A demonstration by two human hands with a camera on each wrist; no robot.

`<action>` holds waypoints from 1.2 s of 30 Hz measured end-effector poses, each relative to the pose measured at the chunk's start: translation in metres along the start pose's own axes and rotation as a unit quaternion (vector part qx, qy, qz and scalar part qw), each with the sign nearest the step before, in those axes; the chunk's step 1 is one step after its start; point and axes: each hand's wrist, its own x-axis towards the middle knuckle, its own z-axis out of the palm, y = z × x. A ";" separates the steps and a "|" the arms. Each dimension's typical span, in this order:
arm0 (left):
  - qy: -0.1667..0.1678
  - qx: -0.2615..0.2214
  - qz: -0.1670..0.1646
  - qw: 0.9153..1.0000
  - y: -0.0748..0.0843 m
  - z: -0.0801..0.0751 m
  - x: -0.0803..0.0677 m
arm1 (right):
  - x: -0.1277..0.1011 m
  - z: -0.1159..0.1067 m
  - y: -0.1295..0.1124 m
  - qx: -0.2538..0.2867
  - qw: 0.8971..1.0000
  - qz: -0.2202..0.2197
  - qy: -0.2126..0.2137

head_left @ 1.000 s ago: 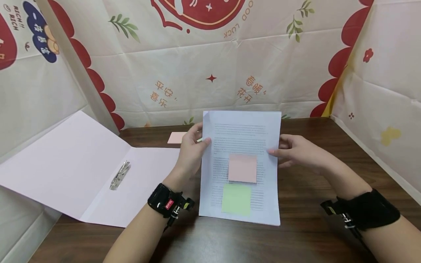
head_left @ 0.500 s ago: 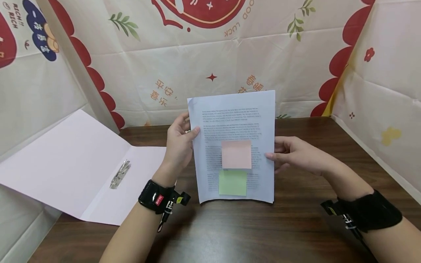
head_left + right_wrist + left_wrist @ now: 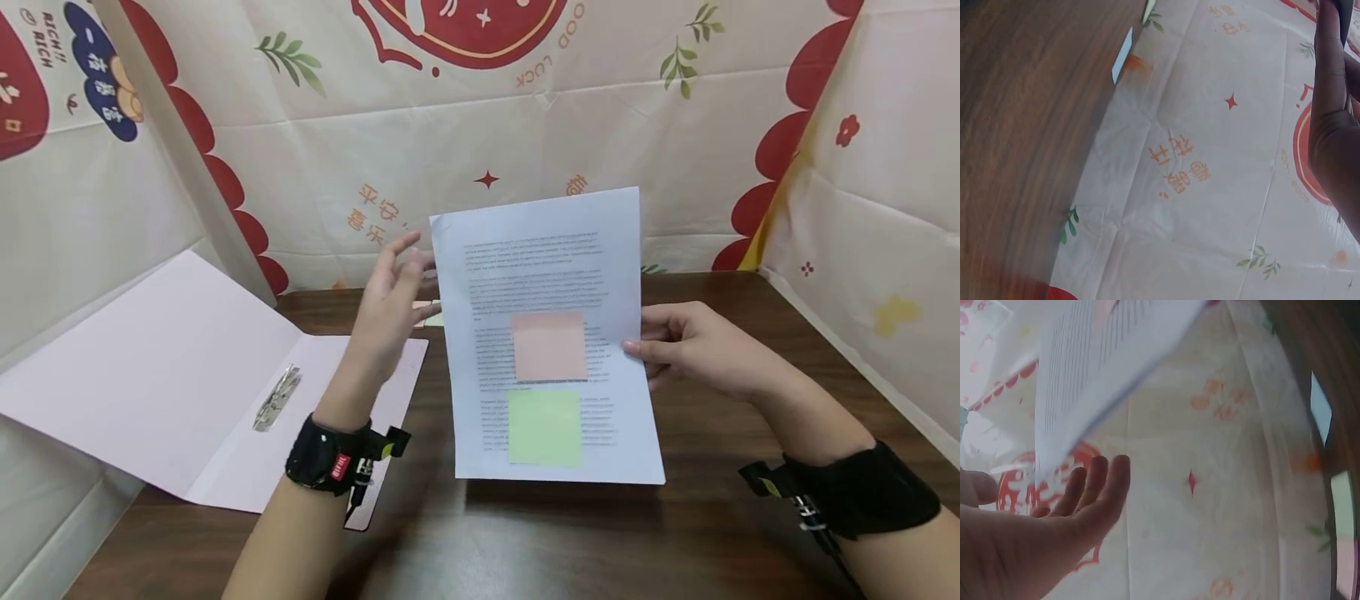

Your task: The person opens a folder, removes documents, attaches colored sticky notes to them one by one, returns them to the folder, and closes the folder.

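Note:
My right hand [image 3: 686, 348] pinches the right edge of the printed papers [image 3: 536, 275], thumb on the front and fingers behind. The papers stand nearly upright above the table, tilted a little. A pink sticky note [image 3: 550, 347] and, below it, a green sticky note [image 3: 545, 427] lie against the lower half of the top sheet. Beside the papers' left edge is my left hand [image 3: 382, 312], its fingers spread and holding nothing. The left wrist view shows that hand [image 3: 1079, 506] apart from the sheets [image 3: 1094, 381]. How many sheets there are cannot be seen.
A pale pink folder [image 3: 150, 375] lies spread out at the left, its metal clip [image 3: 277, 398] near the spine. More sticky notes [image 3: 432, 315] rest on the dark wooden table [image 3: 555, 542] behind my left hand, partly hidden. Printed cloth [image 3: 480, 133] walls the back and sides.
The papers have risen and tilted more upright. My left hand has let go of their left edge and moved left, fingers spreading. The right hand keeps its pinch.

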 end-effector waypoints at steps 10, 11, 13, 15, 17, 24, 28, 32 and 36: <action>0.043 0.478 -0.082 0.874 -0.016 -0.074 0.007 | -0.005 -0.012 -0.001 -0.021 0.999 0.007 0.039; 0.028 0.509 -0.111 0.853 -0.020 -0.081 0.007 | -0.005 -0.013 -0.001 -0.020 0.999 0.007 0.038; -0.011 0.559 -0.177 0.810 -0.029 -0.097 0.005 | -0.005 -0.014 -0.001 -0.017 0.999 0.007 0.034; -0.047 0.588 -0.244 0.769 -0.040 -0.110 0.002 | -0.004 -0.014 -0.001 -0.015 0.999 0.007 0.031; -0.063 0.594 -0.302 0.743 -0.050 -0.122 -0.002 | -0.004 -0.014 -0.001 -0.015 1.000 0.007 0.027; -0.041 0.621 -0.345 0.703 -0.078 -0.131 -0.019 | -0.006 -0.013 -0.003 0.003 1.000 0.016 0.012; -0.033 0.639 -0.356 0.682 -0.082 -0.125 -0.019 | -0.006 -0.013 -0.004 0.001 1.000 0.009 0.008; -0.027 0.634 -0.373 0.677 -0.084 -0.119 -0.019 | -0.006 -0.014 -0.003 0.002 1.000 0.009 0.010; -0.036 0.614 -0.400 0.680 -0.086 -0.112 -0.019 | -0.007 -0.015 -0.001 0.001 1.000 0.010 0.011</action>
